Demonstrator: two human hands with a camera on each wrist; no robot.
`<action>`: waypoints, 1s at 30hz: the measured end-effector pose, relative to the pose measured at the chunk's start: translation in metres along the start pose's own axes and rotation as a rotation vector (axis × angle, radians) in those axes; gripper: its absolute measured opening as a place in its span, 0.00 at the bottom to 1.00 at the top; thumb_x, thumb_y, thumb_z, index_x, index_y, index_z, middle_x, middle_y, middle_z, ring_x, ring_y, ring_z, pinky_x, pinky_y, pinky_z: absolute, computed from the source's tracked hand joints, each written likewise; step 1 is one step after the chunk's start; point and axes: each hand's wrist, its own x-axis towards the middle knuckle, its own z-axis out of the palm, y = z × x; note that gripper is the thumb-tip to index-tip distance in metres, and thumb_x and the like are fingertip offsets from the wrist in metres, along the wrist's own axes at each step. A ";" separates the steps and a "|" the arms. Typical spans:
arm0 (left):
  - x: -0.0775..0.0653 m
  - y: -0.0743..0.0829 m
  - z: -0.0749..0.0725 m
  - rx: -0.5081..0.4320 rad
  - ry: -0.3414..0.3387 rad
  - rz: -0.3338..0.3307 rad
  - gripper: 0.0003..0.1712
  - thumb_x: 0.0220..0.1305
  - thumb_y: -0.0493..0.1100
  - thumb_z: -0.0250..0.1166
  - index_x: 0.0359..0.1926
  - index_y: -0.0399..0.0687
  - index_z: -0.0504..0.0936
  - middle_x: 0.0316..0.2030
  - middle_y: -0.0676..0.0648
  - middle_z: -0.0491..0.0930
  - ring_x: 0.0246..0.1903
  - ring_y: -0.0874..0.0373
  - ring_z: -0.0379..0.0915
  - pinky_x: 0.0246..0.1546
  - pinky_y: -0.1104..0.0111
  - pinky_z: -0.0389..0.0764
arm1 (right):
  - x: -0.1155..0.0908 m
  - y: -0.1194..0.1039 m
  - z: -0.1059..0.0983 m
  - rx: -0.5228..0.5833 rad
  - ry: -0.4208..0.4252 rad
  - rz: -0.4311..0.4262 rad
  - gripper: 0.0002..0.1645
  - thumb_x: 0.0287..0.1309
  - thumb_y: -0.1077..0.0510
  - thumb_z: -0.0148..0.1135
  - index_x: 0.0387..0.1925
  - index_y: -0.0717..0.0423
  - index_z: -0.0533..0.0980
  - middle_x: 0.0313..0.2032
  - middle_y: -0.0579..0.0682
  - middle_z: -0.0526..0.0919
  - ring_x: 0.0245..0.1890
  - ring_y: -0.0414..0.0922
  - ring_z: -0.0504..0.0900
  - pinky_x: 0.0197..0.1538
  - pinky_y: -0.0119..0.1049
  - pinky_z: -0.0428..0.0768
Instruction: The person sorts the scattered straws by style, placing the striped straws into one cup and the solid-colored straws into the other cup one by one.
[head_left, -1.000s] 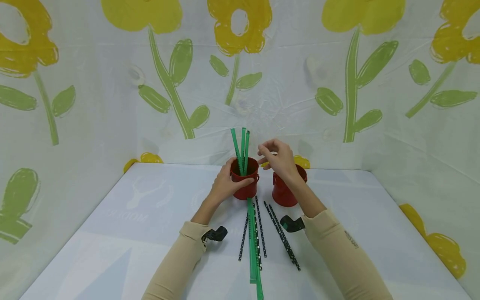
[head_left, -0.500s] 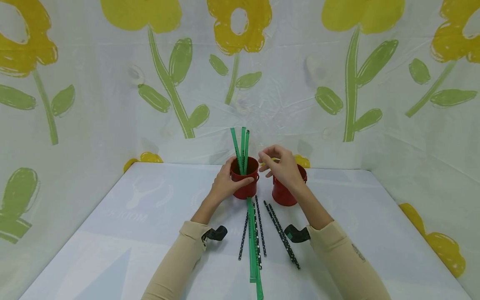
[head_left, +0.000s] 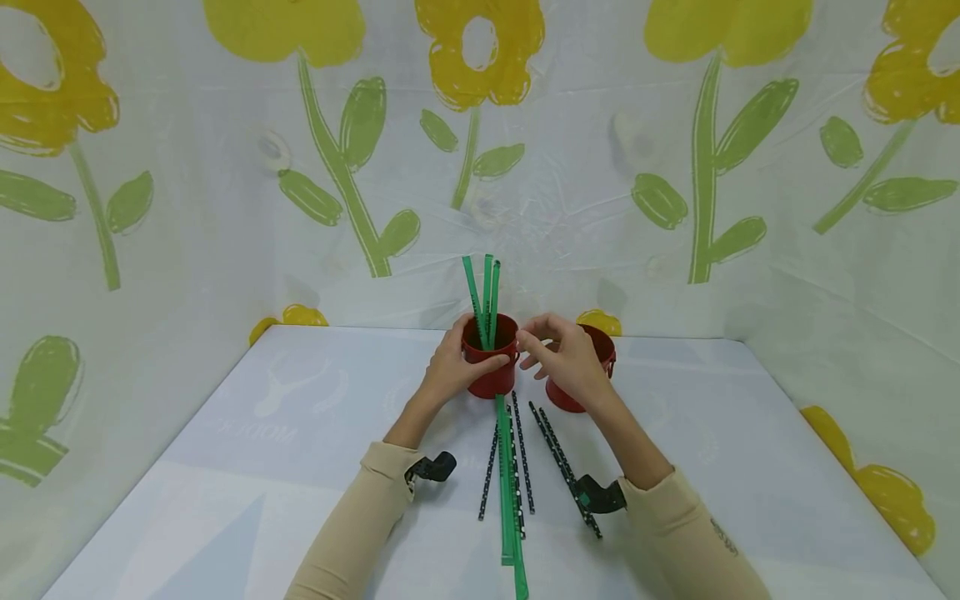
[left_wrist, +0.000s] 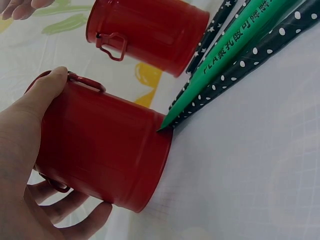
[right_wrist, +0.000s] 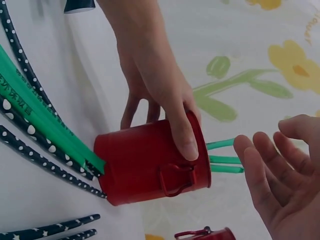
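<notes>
My left hand (head_left: 447,367) grips a small red metal bucket (head_left: 491,385) from its left side, thumb at the rim and fingers round the far side. Out of this bucket stand several green-wrapped drinking straws (head_left: 487,287). My right hand (head_left: 568,358) hovers just right of its rim, fingers loosely bent; in the right wrist view its fingers hold nothing. Behind that hand is a second red bucket (head_left: 564,402), partly covered by it. Green-wrapped straws (left_wrist: 220,60) lie on the table before the first bucket, their ends at its base.
Black straws with white dots (head_left: 488,475) lie beside the green ones. A pair of black star-patterned straws (head_left: 558,457) lies slanted to the right. A flower-printed sheet (head_left: 562,208) hangs behind the white tabletop (head_left: 300,475).
My right hand has come down and slightly right, from above rim height to beside the first bucket's rim. My left hand keeps its grip, and the straws stay as they were.
</notes>
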 end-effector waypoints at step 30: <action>0.001 -0.003 0.002 0.047 0.013 -0.006 0.51 0.53 0.64 0.71 0.73 0.64 0.55 0.65 0.50 0.68 0.65 0.52 0.66 0.62 0.48 0.75 | -0.018 0.023 0.035 -0.274 -0.275 0.249 0.16 0.59 0.51 0.68 0.47 0.50 0.79 0.39 0.52 0.88 0.23 0.40 0.86 0.32 0.33 0.86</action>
